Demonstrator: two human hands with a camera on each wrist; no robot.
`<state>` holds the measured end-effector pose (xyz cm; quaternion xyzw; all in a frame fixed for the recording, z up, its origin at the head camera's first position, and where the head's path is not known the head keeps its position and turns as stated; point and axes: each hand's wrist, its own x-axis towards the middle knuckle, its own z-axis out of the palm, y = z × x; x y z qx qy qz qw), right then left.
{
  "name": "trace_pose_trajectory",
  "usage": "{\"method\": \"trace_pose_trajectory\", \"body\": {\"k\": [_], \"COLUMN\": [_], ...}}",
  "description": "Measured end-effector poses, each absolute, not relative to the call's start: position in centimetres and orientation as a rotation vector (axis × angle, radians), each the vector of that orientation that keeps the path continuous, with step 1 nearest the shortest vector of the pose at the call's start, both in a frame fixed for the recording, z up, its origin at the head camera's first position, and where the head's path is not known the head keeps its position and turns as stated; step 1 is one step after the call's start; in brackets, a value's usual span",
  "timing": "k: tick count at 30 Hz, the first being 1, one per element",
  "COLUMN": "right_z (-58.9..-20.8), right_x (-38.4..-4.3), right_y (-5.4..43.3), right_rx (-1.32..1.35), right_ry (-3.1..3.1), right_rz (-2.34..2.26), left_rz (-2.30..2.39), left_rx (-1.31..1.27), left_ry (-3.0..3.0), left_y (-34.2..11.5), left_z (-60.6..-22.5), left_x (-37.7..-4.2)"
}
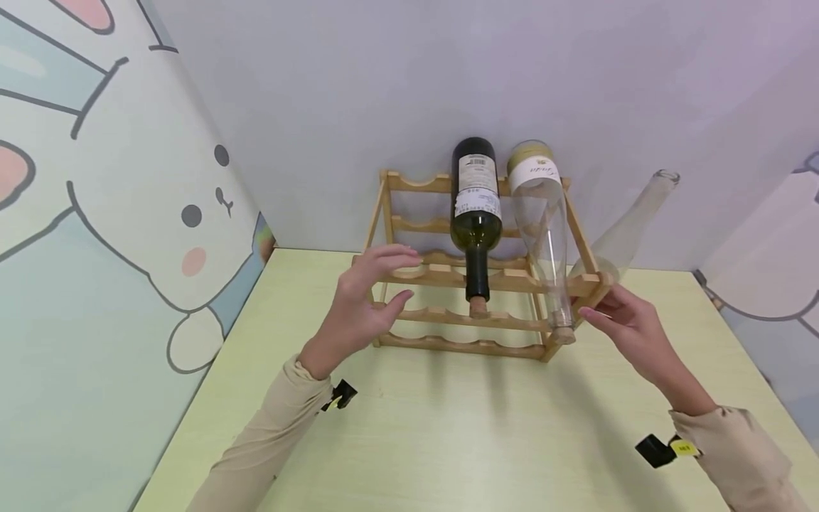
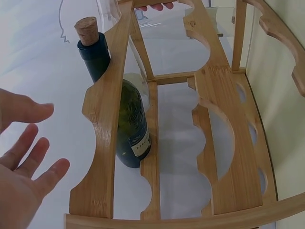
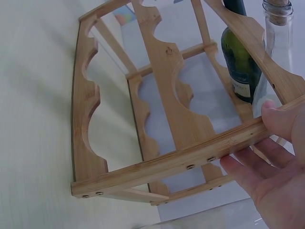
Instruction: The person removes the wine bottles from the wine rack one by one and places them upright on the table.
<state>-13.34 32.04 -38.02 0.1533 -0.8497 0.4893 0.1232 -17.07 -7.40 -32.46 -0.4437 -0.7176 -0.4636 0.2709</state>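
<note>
- A pale wall rises beyond both hands, a cartoon rabbit filling the side wall out past the left, and a light table spreads beneath them.
- Here's the wooden rack, set right between the two hands, its long axis running from one across to the other!
- Right hand has hold of it: thumb on the end rail, fingers curled below.
- Left hand is wide, thumb and fingers parted, holding nothing, near the opposite end but apart from the wood. So the right is the nearer one.
- Up top, two bottles lie with necks towards the person: the dark bottle between the hands, the corked clear bottle closer to the right.
- And just beyond the right hand, outside the rack, a bare glass bottle stands mouth up.
- Labels now! White ones on the dark bottle, a barcode among them, print too small; another face seems to start with "N". The clear bottle's script can't be made out.
</note>
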Motion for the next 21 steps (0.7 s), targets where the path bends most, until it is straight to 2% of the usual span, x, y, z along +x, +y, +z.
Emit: {"method": "trace_pose_trajectory", "body": {"k": [21], "right_z": [-38.2], "right_x": [-13.4], "right_y": [32.2], "right_rx": [0.445], "right_ry": [-2.487], "right_rz": [1.461], "left_rz": [-1.195], "left_rx": [-1.395], "left_ry": [-1.964], "left_y": [-4.6], "left_z": [-31.0], "left_x": [-18.2]}}
